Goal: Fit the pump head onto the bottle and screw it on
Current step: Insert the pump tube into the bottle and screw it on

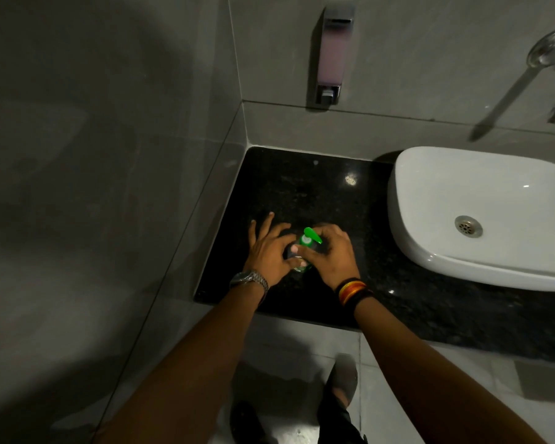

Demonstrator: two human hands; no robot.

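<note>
While on counter [318,187], both hands grip bottle [300,267] w/ pump head [311,234] — upright.

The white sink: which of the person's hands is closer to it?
The right hand, on the sink's side of the green pump bottle. The left hand is on the bottle's far side, toward the wall.

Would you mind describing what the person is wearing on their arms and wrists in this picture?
Both forearms are bare, with no sleeves in view. The left hand has a silver metal wristwatch with a link bracelet on its wrist. The right hand has a stack of thread bands on its wrist, in black, orange-red and yellow. No rings or gloves are visible on either hand.
</note>
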